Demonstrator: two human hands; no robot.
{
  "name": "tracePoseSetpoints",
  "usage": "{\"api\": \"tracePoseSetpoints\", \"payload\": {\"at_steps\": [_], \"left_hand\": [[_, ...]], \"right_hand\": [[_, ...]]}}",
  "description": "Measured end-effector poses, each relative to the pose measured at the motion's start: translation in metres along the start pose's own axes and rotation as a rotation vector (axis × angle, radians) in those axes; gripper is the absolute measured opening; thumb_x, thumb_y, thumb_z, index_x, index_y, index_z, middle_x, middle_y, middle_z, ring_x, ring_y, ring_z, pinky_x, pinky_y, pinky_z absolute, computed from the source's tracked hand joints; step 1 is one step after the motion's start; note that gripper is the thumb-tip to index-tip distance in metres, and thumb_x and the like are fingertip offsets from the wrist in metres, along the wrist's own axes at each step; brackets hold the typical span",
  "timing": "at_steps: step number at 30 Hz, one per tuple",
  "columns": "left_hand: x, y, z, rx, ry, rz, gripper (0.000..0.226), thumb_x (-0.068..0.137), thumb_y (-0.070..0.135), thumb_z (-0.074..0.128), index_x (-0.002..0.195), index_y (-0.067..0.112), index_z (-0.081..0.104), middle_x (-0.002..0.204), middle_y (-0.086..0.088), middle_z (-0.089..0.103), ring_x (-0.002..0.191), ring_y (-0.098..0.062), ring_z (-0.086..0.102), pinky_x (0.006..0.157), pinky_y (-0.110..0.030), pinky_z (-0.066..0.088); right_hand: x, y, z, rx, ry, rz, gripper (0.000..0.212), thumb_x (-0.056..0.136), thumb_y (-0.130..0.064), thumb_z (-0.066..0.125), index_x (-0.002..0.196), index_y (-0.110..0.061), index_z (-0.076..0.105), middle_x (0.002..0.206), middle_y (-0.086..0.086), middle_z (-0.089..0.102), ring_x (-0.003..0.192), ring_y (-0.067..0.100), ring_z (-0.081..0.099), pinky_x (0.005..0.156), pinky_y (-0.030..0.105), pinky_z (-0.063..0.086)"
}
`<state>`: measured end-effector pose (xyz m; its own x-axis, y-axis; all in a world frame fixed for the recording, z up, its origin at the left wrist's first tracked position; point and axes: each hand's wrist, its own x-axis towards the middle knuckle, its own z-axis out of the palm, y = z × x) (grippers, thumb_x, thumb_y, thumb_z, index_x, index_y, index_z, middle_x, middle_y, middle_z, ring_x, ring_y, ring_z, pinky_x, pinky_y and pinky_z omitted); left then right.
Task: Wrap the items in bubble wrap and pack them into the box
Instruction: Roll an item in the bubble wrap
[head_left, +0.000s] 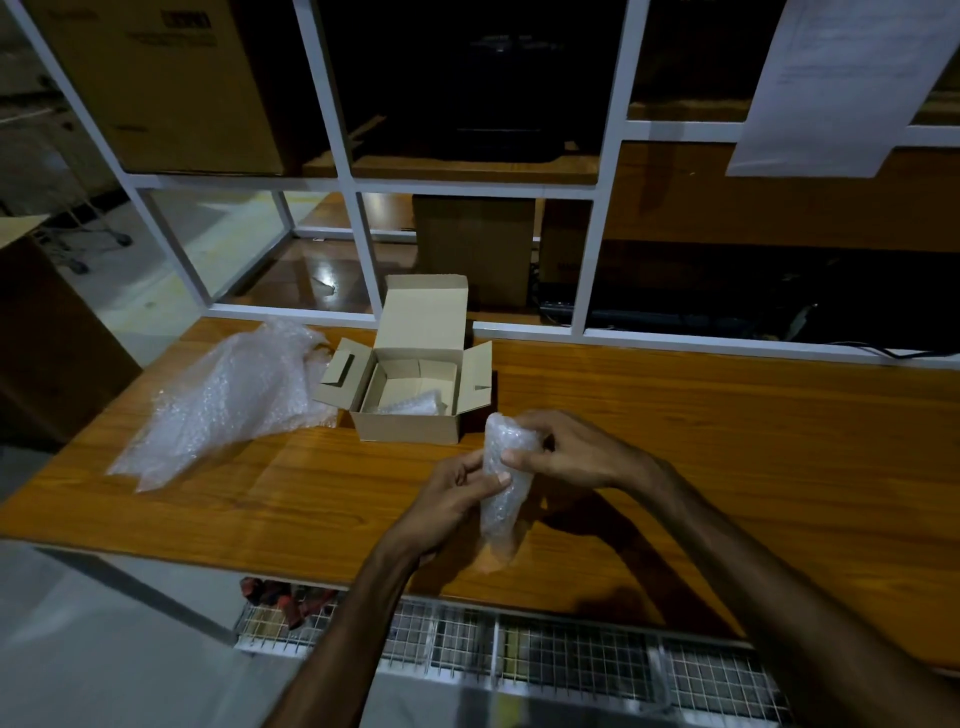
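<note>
An item rolled in bubble wrap (503, 499) stands roughly upright above the wooden table, held between both hands. My left hand (453, 503) grips its lower left side with the thumb pressed on the wrap. My right hand (569, 453) clasps its upper part from the right. What lies inside the wrap is hidden. Just behind, a small open cardboard box (410, 427) sits with lid and side flaps up; another bubble-wrapped bundle (411, 405) lies inside it. A loose heap of bubble wrap (228, 400) lies to the box's left.
The wooden table (727, 441) runs right and toward me. A white-framed shelf (602, 208) with cardboard boxes stands behind it. Below the front edge sits a wire mesh basket (571, 660). A large brown carton (47, 343) stands at the left.
</note>
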<state>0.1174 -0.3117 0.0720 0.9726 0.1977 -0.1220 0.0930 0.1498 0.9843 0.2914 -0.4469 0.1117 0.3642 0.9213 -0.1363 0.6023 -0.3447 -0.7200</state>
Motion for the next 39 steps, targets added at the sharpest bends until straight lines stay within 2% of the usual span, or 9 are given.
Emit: {"api": "tracePoseSetpoints", "payload": {"at_steps": [3, 6, 8, 11, 15, 20, 23, 29, 39], "left_hand": [[0.000, 0.001, 0.000, 0.016, -0.005, -0.006, 0.037, 0.106, 0.010, 0.056, 0.143, 0.008, 0.057, 0.132, -0.017, 0.070, 0.122, -0.036, 0.068, 0.104, -0.052, 0.056], [-0.001, 0.003, 0.000, 0.057, -0.003, -0.008, 0.037, 0.105, 0.011, 0.057, 0.142, 0.010, 0.058, 0.131, -0.014, 0.071, 0.123, -0.033, 0.068, 0.105, -0.051, 0.056], [0.000, 0.006, -0.001, 0.058, -0.003, -0.008, 0.038, 0.106, 0.012, 0.057, 0.144, 0.011, 0.057, 0.132, -0.013, 0.071, 0.123, -0.032, 0.068, 0.105, -0.049, 0.057], [0.002, 0.011, -0.005, 0.047, 0.009, -0.002, 0.039, 0.106, 0.012, 0.058, 0.145, 0.012, 0.056, 0.134, -0.015, 0.070, 0.125, -0.035, 0.067, 0.107, -0.056, 0.054], [0.002, 0.012, -0.006, 0.063, 0.015, -0.009, 0.041, 0.106, 0.012, 0.059, 0.146, 0.014, 0.055, 0.135, -0.015, 0.069, 0.125, -0.036, 0.067, 0.109, -0.062, 0.050], [0.003, 0.012, -0.005, 0.074, 0.053, 0.001, 0.042, 0.105, 0.013, 0.061, 0.146, 0.016, 0.056, 0.136, -0.013, 0.069, 0.126, -0.034, 0.067, 0.109, -0.063, 0.050], [0.003, 0.013, -0.004, 0.099, 0.074, 0.019, 0.040, 0.104, 0.013, 0.063, 0.144, 0.017, 0.058, 0.135, -0.011, 0.070, 0.126, -0.033, 0.067, 0.108, -0.064, 0.050], [0.001, 0.019, -0.002, 0.148, 0.093, 0.045, 0.035, 0.104, 0.014, 0.062, 0.139, 0.011, 0.061, 0.129, -0.011, 0.073, 0.120, -0.031, 0.070, 0.105, -0.058, 0.054], [0.000, 0.021, -0.004, 0.202, 0.095, 0.047, 0.033, 0.102, 0.015, 0.064, 0.135, 0.012, 0.064, 0.126, -0.012, 0.074, 0.119, -0.030, 0.071, 0.105, -0.061, 0.053]], "right_hand": [[0.002, -0.003, -0.002, -0.051, -0.066, 0.025, 0.045, 0.092, -0.066, 0.061, 0.117, -0.029, 0.064, 0.112, -0.009, 0.063, 0.091, 0.010, 0.064, 0.074, 0.030, 0.053], [0.007, -0.005, -0.004, -0.091, -0.099, 0.075, 0.055, 0.084, -0.077, 0.058, 0.109, -0.029, 0.065, 0.106, -0.006, 0.067, 0.087, 0.014, 0.067, 0.076, 0.037, 0.059], [0.006, -0.006, -0.001, -0.065, -0.055, 0.066, 0.045, 0.088, -0.071, 0.061, 0.106, -0.030, 0.067, 0.100, -0.007, 0.070, 0.082, 0.011, 0.069, 0.072, 0.034, 0.060], [0.000, -0.010, 0.010, 0.047, 0.147, -0.010, 0.037, 0.095, -0.052, 0.069, 0.123, -0.032, 0.057, 0.111, -0.011, 0.064, 0.088, 0.006, 0.068, 0.064, 0.022, 0.056], [-0.007, -0.013, 0.021, 0.179, 0.269, -0.063, 0.057, 0.094, -0.042, 0.073, 0.138, -0.043, 0.037, 0.132, -0.002, 0.053, 0.101, 0.012, 0.065, 0.061, 0.021, 0.058], [-0.009, -0.014, 0.023, 0.073, 0.282, -0.101, 0.052, 0.093, -0.056, 0.061, 0.142, -0.044, 0.047, 0.138, -0.004, 0.056, 0.107, 0.011, 0.064, 0.077, 0.036, 0.065], [-0.006, -0.016, 0.024, 0.038, 0.318, -0.116, 0.049, 0.096, -0.046, 0.064, 0.142, -0.032, 0.054, 0.134, -0.008, 0.058, 0.110, 0.007, 0.059, 0.086, 0.034, 0.059], [-0.002, -0.021, 0.015, -0.036, 0.288, -0.128, 0.037, 0.101, -0.034, 0.065, 0.133, -0.016, 0.064, 0.126, -0.011, 0.044, 0.109, 0.006, 0.052, 0.081, 0.023, 0.054], [-0.002, -0.024, 0.006, -0.120, 0.199, -0.140, 0.026, 0.105, -0.027, 0.057, 0.128, -0.020, 0.065, 0.118, -0.011, 0.062, 0.099, -0.002, 0.059, 0.077, 0.016, 0.047]]}}
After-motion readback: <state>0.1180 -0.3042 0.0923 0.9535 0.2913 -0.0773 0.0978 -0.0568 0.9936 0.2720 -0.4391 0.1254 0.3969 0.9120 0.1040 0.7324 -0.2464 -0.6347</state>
